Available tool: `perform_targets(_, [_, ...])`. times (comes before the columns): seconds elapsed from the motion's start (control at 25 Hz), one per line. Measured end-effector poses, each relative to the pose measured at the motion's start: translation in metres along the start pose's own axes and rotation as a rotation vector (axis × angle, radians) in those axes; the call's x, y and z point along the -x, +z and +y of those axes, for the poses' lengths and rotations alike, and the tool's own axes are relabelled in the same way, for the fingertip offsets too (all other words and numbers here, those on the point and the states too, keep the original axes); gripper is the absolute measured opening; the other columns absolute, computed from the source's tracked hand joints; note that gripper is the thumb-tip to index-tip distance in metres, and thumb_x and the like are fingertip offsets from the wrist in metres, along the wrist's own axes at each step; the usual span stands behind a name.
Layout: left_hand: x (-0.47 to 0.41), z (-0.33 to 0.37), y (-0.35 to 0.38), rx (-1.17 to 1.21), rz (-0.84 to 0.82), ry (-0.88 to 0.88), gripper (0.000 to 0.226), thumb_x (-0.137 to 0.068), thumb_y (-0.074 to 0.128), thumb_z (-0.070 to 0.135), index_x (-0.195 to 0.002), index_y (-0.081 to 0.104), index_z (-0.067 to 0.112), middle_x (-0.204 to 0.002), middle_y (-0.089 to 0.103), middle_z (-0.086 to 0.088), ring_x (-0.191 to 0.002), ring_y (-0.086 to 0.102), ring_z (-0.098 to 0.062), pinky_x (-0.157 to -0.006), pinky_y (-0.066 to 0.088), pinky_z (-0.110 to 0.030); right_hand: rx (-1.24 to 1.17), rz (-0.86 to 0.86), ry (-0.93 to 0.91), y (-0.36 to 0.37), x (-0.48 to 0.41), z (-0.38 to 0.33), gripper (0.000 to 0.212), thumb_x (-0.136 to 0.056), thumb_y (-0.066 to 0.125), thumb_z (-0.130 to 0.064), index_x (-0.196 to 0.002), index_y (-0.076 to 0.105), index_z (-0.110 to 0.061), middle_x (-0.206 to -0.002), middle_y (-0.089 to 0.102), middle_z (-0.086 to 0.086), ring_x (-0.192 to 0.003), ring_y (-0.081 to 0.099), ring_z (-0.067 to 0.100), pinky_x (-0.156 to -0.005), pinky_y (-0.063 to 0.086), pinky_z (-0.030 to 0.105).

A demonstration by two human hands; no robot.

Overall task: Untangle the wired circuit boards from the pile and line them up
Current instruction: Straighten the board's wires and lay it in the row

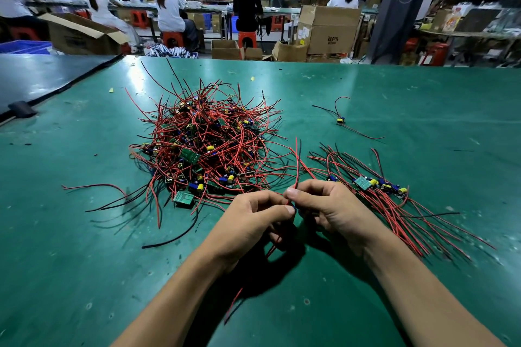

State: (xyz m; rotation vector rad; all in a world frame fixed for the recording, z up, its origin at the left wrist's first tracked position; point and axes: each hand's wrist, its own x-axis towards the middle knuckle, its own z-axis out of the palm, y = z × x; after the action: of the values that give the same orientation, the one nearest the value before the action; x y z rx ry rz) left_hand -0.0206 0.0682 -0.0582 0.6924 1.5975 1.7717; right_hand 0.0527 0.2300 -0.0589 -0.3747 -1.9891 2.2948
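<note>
Circuit boards (203,146) sit in a big messy pile at 11 o'clock from the hands. They are small green squares with yellow and blue bumps. Thin, bendy red and black wires stick out all around.

A neater row of boards (377,186) lies at 2 o'clock, with its wires trailing toward 5 o'clock. One lone board (340,120) lies far off at 1 o'clock.

The green mat (423,87) is smooth and shiny, with lots of room out to its far edge at 12 o'clock.

The left hand (253,214) and right hand (329,205) meet fingertip to fingertip, fingers curled. Both pinch one red wire (296,175).
</note>
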Motion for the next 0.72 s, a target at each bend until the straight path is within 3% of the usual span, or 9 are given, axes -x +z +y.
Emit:
perform_targets(0.16, [0.001, 0.0025, 0.0018, 0.004, 0.001, 0.0, 0.019, -0.086, 0.067, 0.003, -0.071, 0.067, 0.014, -0.07, 0.062, -0.013, -0.062, 0.055, -0.027, -0.055, 0.05, -0.029, -0.014, -0.033, 0.016, -0.0008, -0.0006, 0.0009, 0.047, -0.056, 0.094, -0.049, -0.083, 0.075, -0.015, -0.084, 0.061, 0.015, -0.073, 0.053, 0.022, -0.064, 0.044, 0.031])
perform_targets(0.32, [0.0013, 0.0027, 0.0036, 0.034, 0.03, 0.013, 0.017, -0.089, 0.066, 0.012, -0.072, 0.07, 0.012, -0.076, 0.067, -0.019, -0.071, 0.059, -0.03, -0.056, 0.05, -0.03, -0.051, -0.032, 0.001, -0.0003, -0.0015, 0.0004, 0.047, -0.056, 0.095, -0.044, -0.086, 0.076, -0.013, -0.087, 0.065, 0.014, -0.079, 0.054, 0.025, -0.069, 0.044, 0.031])
perform_targets(0.4, [0.0015, 0.0029, 0.0038, 0.048, 0.046, 0.0, 0.013, -0.088, 0.066, 0.009, -0.077, 0.073, 0.008, -0.074, 0.068, -0.017, -0.066, 0.059, -0.026, -0.054, 0.048, -0.026, -0.076, -0.025, -0.007, -0.0002, -0.0004, 0.0003, 0.035, -0.061, 0.091, -0.034, -0.086, 0.078, -0.013, -0.084, 0.066, 0.012, -0.076, 0.05, 0.023, -0.067, 0.041, 0.029])
perform_targets(0.56, [0.0026, 0.004, 0.0042, 0.088, 0.016, -0.068, 0.019, -0.088, 0.063, 0.004, -0.072, 0.072, 0.008, -0.069, 0.066, -0.014, -0.058, 0.06, -0.021, -0.056, 0.043, -0.026, -0.161, -0.017, 0.039, -0.0052, -0.0007, 0.0001, 0.023, -0.061, 0.084, -0.019, -0.083, 0.08, -0.015, -0.074, 0.068, 0.005, -0.056, 0.06, 0.008, -0.055, 0.051, 0.014])
perform_targets(0.72, [0.0025, 0.0042, 0.0058, 0.077, 0.009, -0.086, 0.023, -0.09, 0.061, 0.004, -0.069, 0.07, 0.01, -0.066, 0.066, -0.012, -0.06, 0.066, -0.02, -0.056, 0.045, -0.025, -0.153, 0.055, -0.015, -0.0053, -0.0016, 0.0015, 0.018, -0.061, 0.085, -0.017, -0.074, 0.075, -0.011, -0.068, 0.066, 0.005, -0.052, 0.061, 0.011, -0.05, 0.051, 0.018])
